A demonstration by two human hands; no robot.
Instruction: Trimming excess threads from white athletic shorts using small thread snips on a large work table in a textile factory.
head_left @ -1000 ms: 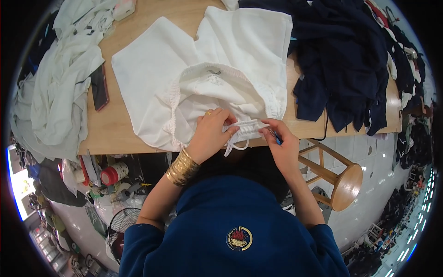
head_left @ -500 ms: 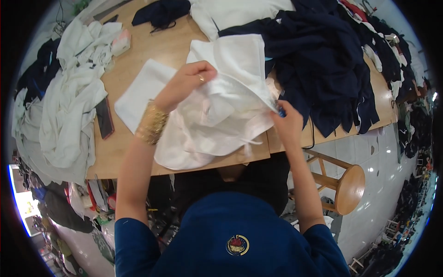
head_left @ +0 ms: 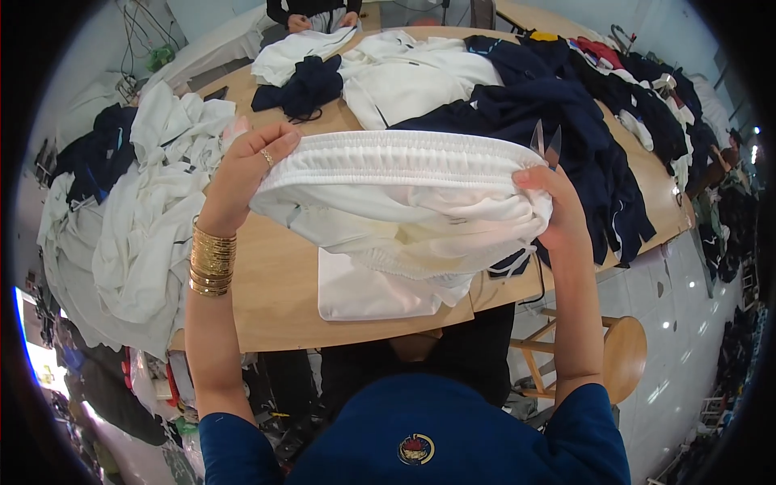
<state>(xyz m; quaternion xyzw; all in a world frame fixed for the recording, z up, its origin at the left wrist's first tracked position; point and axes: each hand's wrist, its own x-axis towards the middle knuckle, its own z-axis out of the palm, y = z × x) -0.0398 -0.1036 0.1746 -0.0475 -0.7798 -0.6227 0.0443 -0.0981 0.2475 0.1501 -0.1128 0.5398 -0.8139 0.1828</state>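
A white garment with a gathered elastic waistband (head_left: 388,162) is stretched wide above the table, its body hanging below in folds and a thin drawstring dangling at the right. My left hand (head_left: 246,166) is closed on the left end of the waistband. At the other end my right hand (head_left: 558,206) grips the band between thumb and fingers. Two pointed metal blades of thread snips (head_left: 551,145) stick up from that right hand; their handle is hidden in the palm. The garment's lower part rests on or hangs just over the table (head_left: 242,315); I cannot tell which.
White garments (head_left: 137,267) are heaped at the left. Navy garments (head_left: 582,153) cover the right, with white clothing (head_left: 420,73) and a small navy piece (head_left: 303,85) at the back. Across the table, a person's hands (head_left: 299,23) touch white cloth. A wooden stool (head_left: 622,360) stands at right.
Both hands have risen and moved apart, spreading the waistband that was bunched near the table. The view has tilted up, bringing the other person into sight.
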